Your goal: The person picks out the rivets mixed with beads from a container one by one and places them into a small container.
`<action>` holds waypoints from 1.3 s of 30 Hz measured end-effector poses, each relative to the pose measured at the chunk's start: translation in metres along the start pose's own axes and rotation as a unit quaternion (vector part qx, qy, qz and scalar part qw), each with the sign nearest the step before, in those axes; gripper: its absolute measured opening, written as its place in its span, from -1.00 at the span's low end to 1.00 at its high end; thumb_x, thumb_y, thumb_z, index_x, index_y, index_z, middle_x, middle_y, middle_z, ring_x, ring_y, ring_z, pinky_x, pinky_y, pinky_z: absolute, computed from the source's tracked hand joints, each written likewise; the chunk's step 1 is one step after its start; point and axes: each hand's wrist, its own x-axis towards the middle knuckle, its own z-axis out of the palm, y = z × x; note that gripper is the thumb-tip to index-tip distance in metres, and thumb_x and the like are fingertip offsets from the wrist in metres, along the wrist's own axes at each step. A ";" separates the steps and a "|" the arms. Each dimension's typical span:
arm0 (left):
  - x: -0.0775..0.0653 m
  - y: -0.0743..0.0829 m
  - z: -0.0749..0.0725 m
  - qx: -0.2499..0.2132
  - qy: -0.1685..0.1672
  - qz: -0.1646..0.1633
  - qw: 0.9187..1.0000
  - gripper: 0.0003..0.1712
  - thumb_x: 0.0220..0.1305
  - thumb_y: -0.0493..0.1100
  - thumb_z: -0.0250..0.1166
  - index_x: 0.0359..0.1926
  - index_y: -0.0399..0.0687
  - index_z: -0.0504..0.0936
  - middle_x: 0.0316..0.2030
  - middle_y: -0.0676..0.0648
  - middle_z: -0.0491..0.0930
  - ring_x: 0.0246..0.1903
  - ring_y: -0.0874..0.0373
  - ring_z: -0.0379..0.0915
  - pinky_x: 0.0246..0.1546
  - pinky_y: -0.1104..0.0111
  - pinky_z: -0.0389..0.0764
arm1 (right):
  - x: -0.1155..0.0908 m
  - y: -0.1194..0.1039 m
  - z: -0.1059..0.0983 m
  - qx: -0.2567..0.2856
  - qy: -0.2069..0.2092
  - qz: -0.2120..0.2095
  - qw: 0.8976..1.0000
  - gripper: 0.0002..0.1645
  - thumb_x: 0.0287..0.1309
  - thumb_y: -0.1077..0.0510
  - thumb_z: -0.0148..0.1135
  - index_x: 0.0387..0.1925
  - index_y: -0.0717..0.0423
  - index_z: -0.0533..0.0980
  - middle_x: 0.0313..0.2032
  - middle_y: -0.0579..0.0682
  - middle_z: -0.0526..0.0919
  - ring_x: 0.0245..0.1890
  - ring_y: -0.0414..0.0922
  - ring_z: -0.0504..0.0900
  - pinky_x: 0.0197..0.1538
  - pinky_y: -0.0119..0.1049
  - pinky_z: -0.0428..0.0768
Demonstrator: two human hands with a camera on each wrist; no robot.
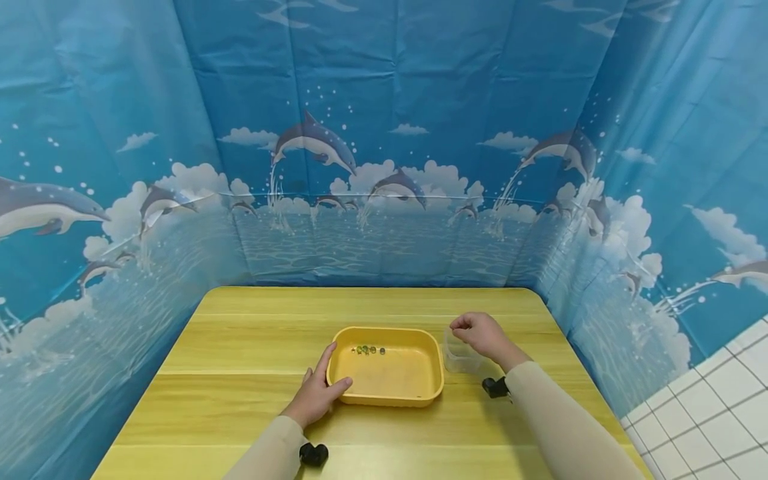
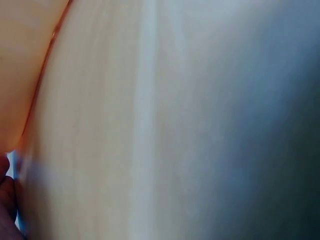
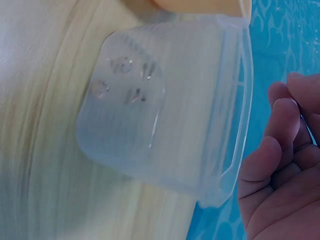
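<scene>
A yellow plastic tray (image 1: 414, 373) stands on the table, with several small marbles (image 1: 382, 351) near its back left. At the tray's left front corner, my left hand (image 1: 315, 395) holds the rim, thumb over the edge. Only the fingers (image 2: 7, 195) of that hand show in the left wrist view, beside the tray's wall (image 2: 25, 65). A clear plastic box (image 1: 459, 360) is right of the tray. In the right wrist view several small glassy pieces (image 3: 122, 65) show at its bottom. My right hand (image 1: 483, 333) is above the box, thumb and index fingertips together; anything between them is hidden.
The light wood-patterned table (image 1: 240, 373) extends around the tray and box. A blue curtain (image 1: 384, 240) printed with dolphins encloses the back and sides. White tiles (image 1: 708, 413) show at the lower right. A black wrist device (image 1: 313, 455) sits at the left sleeve.
</scene>
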 end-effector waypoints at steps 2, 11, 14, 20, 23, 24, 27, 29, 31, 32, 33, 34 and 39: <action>0.000 0.000 0.000 0.000 0.001 0.000 1.000 -0.09 0.13 0.31 0.19 0.34 0.77 -0.21 0.31 -0.18 0.26 0.35 -0.44 -0.47 0.12 -0.45 -0.16 | -0.001 0.003 0.000 0.000 -0.002 0.000 1.000 -0.76 0.22 0.05 0.15 -0.10 -0.03 0.59 -0.14 -0.07 0.62 -0.25 -0.17 0.57 -0.21 -0.23 0.60; 0.001 0.002 0.000 -0.001 0.004 -0.002 1.000 -0.09 0.14 0.30 0.20 0.36 0.72 -0.19 0.30 -0.19 0.27 0.35 -0.46 -0.46 0.11 -0.45 -0.13 | -0.003 0.010 -0.003 -0.007 0.003 0.011 1.000 -0.69 0.22 0.00 0.16 -0.06 0.03 0.57 -0.16 -0.06 0.62 -0.27 -0.18 0.56 -0.25 -0.23 0.58; 0.001 0.003 0.000 -0.003 0.004 -0.004 1.000 -0.09 0.13 0.29 0.20 0.36 0.71 -0.18 0.29 -0.19 0.29 0.35 -0.45 -0.46 0.13 -0.44 -0.15 | -0.003 0.010 -0.003 -0.005 0.004 0.017 1.000 -0.67 0.21 -0.02 0.16 -0.06 0.01 0.57 -0.16 -0.06 0.62 -0.25 -0.16 0.56 -0.24 -0.22 0.58; 0.000 0.004 -0.001 -0.005 0.002 -0.005 1.000 -0.09 0.15 0.28 0.20 0.38 0.67 -0.17 0.28 -0.19 0.30 0.35 -0.45 -0.45 0.15 -0.42 -0.16 | -0.004 0.010 -0.002 -0.002 0.005 0.019 1.000 -0.71 0.20 0.00 0.17 -0.08 -0.01 0.58 -0.14 -0.07 0.61 -0.18 -0.13 0.57 -0.19 -0.21 0.59; 0.000 0.004 -0.001 -0.003 0.002 -0.004 1.000 -0.09 0.15 0.28 0.19 0.38 0.67 -0.18 0.29 -0.19 0.30 0.35 -0.45 -0.45 0.15 -0.42 -0.15 | -0.004 0.010 -0.002 0.001 0.005 0.016 1.000 -0.71 0.20 0.01 0.18 -0.09 0.00 0.58 -0.13 -0.06 0.61 -0.18 -0.13 0.57 -0.18 -0.19 0.59; 0.000 0.005 -0.001 -0.002 0.002 -0.004 1.000 -0.09 0.15 0.28 0.19 0.38 0.67 -0.18 0.29 -0.19 0.30 0.35 -0.45 -0.45 0.15 -0.42 -0.14 | -0.004 0.009 -0.002 0.002 0.006 0.016 1.000 -0.72 0.20 0.01 0.18 -0.09 0.00 0.58 -0.13 -0.06 0.61 -0.18 -0.13 0.57 -0.18 -0.19 0.59; 0.000 0.005 -0.001 -0.001 0.001 -0.004 1.000 -0.09 0.16 0.28 0.19 0.37 0.68 -0.19 0.29 -0.20 0.29 0.35 -0.46 -0.45 0.13 -0.43 -0.12 | -0.005 0.009 -0.002 0.003 0.006 0.015 1.000 -0.70 0.20 0.01 0.18 -0.08 0.02 0.58 -0.12 -0.05 0.61 -0.18 -0.13 0.57 -0.18 -0.18 0.60; 0.000 0.005 -0.001 -0.001 0.000 -0.004 1.000 -0.10 0.16 0.28 0.19 0.37 0.69 -0.19 0.29 -0.21 0.28 0.34 -0.46 -0.45 0.12 -0.44 -0.12 | -0.005 0.008 -0.002 0.002 0.007 0.017 1.000 -0.70 0.20 0.01 0.18 -0.07 0.02 0.58 -0.11 -0.05 0.61 -0.18 -0.13 0.58 -0.18 -0.18 0.59; 0.000 0.005 -0.001 -0.002 0.000 -0.003 1.000 -0.10 0.16 0.28 0.18 0.37 0.70 -0.20 0.30 -0.22 0.27 0.34 -0.47 -0.45 0.11 -0.45 -0.12 | -0.005 0.009 -0.002 0.000 0.007 0.016 1.000 -0.69 0.20 0.00 0.17 -0.06 0.02 0.58 -0.10 -0.03 0.61 -0.18 -0.11 0.58 -0.18 -0.18 0.59; -0.001 0.005 -0.001 -0.002 0.000 -0.003 1.000 -0.10 0.16 0.28 0.18 0.36 0.70 -0.20 0.30 -0.22 0.26 0.34 -0.47 -0.45 0.11 -0.45 -0.12 | -0.005 0.009 -0.002 0.001 0.008 0.017 1.000 -0.68 0.20 0.00 0.17 -0.06 0.02 0.58 -0.10 -0.03 0.61 -0.17 -0.11 0.58 -0.18 -0.17 0.59; -0.001 0.005 -0.001 -0.002 0.000 -0.003 1.000 -0.10 0.16 0.28 0.18 0.36 0.71 -0.20 0.30 -0.22 0.26 0.34 -0.47 -0.46 0.11 -0.45 -0.12 | -0.004 0.009 -0.001 0.001 0.009 0.018 1.000 -0.68 0.20 0.00 0.17 -0.06 0.01 0.57 -0.09 -0.03 0.61 -0.17 -0.10 0.58 -0.18 -0.17 0.59; -0.001 0.005 -0.001 -0.002 0.000 -0.003 1.000 -0.10 0.16 0.28 0.18 0.36 0.71 -0.20 0.31 -0.23 0.25 0.34 -0.47 -0.46 0.11 -0.45 -0.13 | -0.004 0.009 -0.001 0.001 0.011 0.018 1.000 -0.68 0.20 -0.01 0.17 -0.05 0.01 0.57 -0.09 -0.03 0.60 -0.16 -0.09 0.58 -0.17 -0.17 0.59; 0.000 0.004 -0.001 -0.002 0.000 -0.001 1.000 -0.10 0.16 0.28 0.18 0.36 0.72 -0.20 0.31 -0.23 0.24 0.34 -0.48 -0.46 0.10 -0.46 -0.14 | -0.003 0.003 0.002 0.004 0.019 0.010 1.000 -0.68 0.20 -0.02 0.17 -0.05 -0.02 0.57 -0.08 -0.07 0.61 -0.14 -0.10 0.57 -0.14 -0.16 0.59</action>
